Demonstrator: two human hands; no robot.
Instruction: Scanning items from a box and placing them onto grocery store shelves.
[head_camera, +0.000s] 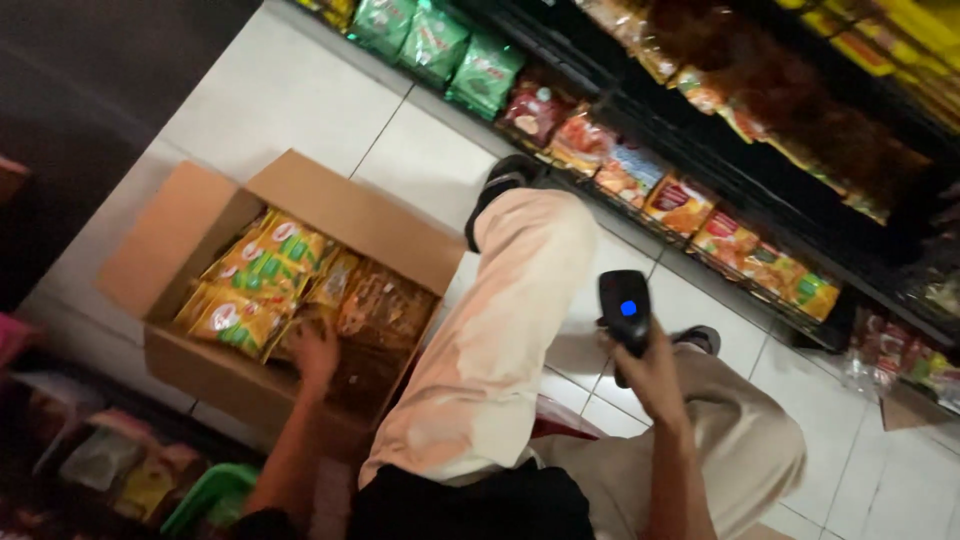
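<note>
A: Fingers of right hand (655, 375)?
B: Clamped on black scanner (624, 308), above the knee.
A: Left hand (315, 352)?
B: Inside box (215, 375), fingers spread loosely on snack packets (255, 285).

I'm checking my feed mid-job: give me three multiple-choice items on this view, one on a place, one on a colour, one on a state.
1. Where is the left hand?
A. inside the open cardboard box, on the snack packets
B. on the shelf
C. on the knee

2. What colour is the light on the black handheld scanner?
A. red
B. blue
C. green

3. How do the box flaps stand?
A. taped shut
B. folded open
C. torn off

Answers:
1. A, the fingers rest on the packets within the box walls.
2. B, a blue dot glows on the scanner held in the right hand.
3. B, the flaps spread outward and the packets show.
</note>
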